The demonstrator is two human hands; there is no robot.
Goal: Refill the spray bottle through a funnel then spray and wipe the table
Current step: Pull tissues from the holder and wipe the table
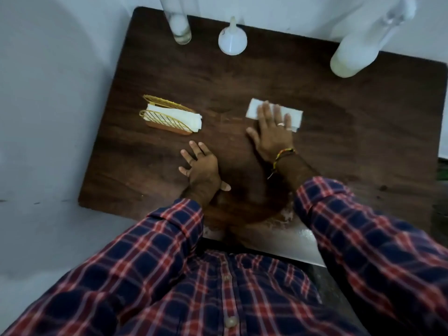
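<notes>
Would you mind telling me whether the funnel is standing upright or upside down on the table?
Upside down: the funnel rests on its wide mouth, spout pointing up.

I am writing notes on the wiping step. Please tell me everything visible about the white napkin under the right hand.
The white napkin looks like thin folded paper, rectangular, lying flat on the dark wooden table, right of centre. The right hand presses it with straight, spread fingers, covering its middle; both ends show.
</notes>
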